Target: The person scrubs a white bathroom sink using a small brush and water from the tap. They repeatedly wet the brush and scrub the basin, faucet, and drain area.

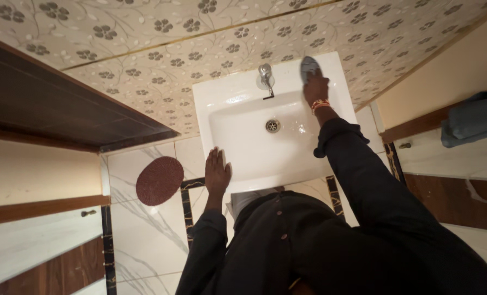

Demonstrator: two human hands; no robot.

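- Round, speckled maroon mat point(159, 180) — flat on glossy veined marble floor tiles point(145, 229), left of the left hand.
- Left hand point(217, 172) — open, fingers flat on the near rim of the smooth white ceramic washbasin point(243, 153), gripping nothing.
- Chrome tap point(265, 76) — just left of the right hand.
- Right hand point(315, 89) — closed over a crumpled blue-grey cloth point(309, 65), pressed on the basin's back ledge.
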